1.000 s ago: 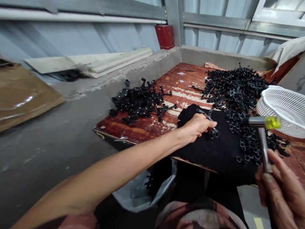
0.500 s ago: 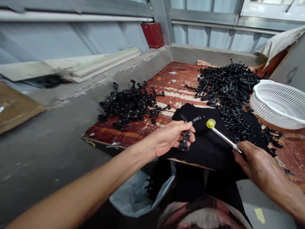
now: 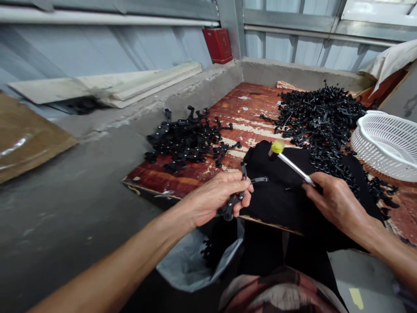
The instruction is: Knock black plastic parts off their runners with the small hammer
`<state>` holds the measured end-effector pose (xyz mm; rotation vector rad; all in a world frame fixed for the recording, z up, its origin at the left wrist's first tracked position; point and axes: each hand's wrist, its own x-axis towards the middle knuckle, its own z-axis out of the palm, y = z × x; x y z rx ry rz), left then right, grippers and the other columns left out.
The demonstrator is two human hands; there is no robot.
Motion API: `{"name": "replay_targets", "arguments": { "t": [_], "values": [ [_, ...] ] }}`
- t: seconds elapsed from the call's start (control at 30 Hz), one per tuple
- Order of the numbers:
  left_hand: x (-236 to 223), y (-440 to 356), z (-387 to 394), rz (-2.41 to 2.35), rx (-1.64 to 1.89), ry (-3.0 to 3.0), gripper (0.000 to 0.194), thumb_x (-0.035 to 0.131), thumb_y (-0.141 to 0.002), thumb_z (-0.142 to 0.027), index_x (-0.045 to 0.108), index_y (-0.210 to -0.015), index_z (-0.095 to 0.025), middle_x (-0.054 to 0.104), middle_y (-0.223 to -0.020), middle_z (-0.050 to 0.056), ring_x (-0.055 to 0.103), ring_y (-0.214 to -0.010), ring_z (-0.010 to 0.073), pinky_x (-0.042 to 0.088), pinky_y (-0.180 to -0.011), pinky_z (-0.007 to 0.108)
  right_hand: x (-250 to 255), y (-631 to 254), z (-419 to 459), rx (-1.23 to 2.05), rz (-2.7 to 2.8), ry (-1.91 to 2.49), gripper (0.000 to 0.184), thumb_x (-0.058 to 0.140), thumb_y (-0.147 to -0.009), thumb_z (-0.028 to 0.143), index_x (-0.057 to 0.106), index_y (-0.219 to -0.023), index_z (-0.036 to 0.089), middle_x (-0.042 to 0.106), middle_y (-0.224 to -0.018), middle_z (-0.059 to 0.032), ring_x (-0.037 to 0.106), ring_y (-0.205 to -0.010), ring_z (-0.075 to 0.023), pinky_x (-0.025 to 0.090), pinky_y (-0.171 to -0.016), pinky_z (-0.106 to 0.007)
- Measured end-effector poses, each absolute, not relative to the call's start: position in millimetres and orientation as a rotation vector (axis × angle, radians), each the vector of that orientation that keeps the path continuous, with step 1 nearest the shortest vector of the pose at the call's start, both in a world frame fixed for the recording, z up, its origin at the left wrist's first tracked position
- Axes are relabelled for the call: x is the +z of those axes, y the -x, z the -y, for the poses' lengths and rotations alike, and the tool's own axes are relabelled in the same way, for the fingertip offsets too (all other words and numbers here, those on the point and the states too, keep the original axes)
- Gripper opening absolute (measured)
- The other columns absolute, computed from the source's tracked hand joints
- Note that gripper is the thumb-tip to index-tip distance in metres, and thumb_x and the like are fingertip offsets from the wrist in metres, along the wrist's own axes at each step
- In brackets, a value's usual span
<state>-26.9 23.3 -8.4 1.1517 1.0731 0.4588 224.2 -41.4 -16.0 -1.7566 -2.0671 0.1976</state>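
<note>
My left hand is closed on a black jointed plastic part, whose thin arms stick out past my fingers. One arm points right over the black cloth, and the body hangs below my fingers near the table's front edge. In my right hand is a small hammer with a yellow head and a silver shaft, its head raised over the cloth. A tiny pale piece lies on the cloth between my hands.
A heap of black parts sits on the worn red-brown table at left; a larger heap lies back right. Beside it stands a white plastic basket. Below the table edge hangs an open bag with black parts inside.
My left hand has moved left and down with the black part, drawing away from the cloth's middle. The hammer has gone up and left in my right hand. The view has shifted slightly.
</note>
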Motion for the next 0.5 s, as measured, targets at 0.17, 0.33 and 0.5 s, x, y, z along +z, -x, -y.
{"name": "replay_targets", "arguments": {
  "t": [0.17, 0.33, 0.5],
  "values": [
    [-10, 21, -20, -1.006, 0.387, -1.239, 0.026, 0.061, -0.075, -0.040, 0.053, -0.074, -0.016, 0.057, -0.053, -0.002, 0.043, -0.038, 0.0060, 0.038, -0.040, 0.019, -23, -247, 71, 0.155, 2.012, 1.787, 0.021, 0.042, -0.092, 0.029, 0.046, -0.072, 0.024, 0.046, -0.071, -0.0015, 0.049, -0.058, -0.0184, 0.035, -0.055, -0.031],
    [-9, 8, -21, -1.012, 0.325, -1.473, 0.020, 0.058, -0.077, -0.034, 0.049, -0.070, -0.017, 0.055, -0.050, -0.004, 0.041, -0.035, 0.0046, 0.031, -0.039, 0.016, -22, -247, 77, 0.170, 2.045, 1.809, 0.020, 0.040, -0.093, 0.029, 0.049, -0.076, 0.023, 0.047, -0.073, -0.0021, 0.051, -0.059, -0.0195, 0.036, -0.057, -0.033],
    [-12, 8, -18, -0.863, 0.212, -1.606, 0.021, 0.056, -0.080, -0.037, 0.051, -0.076, -0.017, 0.055, -0.049, -0.004, 0.042, -0.038, 0.0054, 0.030, -0.039, 0.016, -12, -214, 51, 0.247, 2.137, 1.813, 0.023, 0.049, -0.091, 0.022, 0.043, -0.069, 0.023, 0.048, -0.064, 0.0019, 0.047, -0.053, -0.0148, 0.036, -0.052, -0.028]
  ]
}}
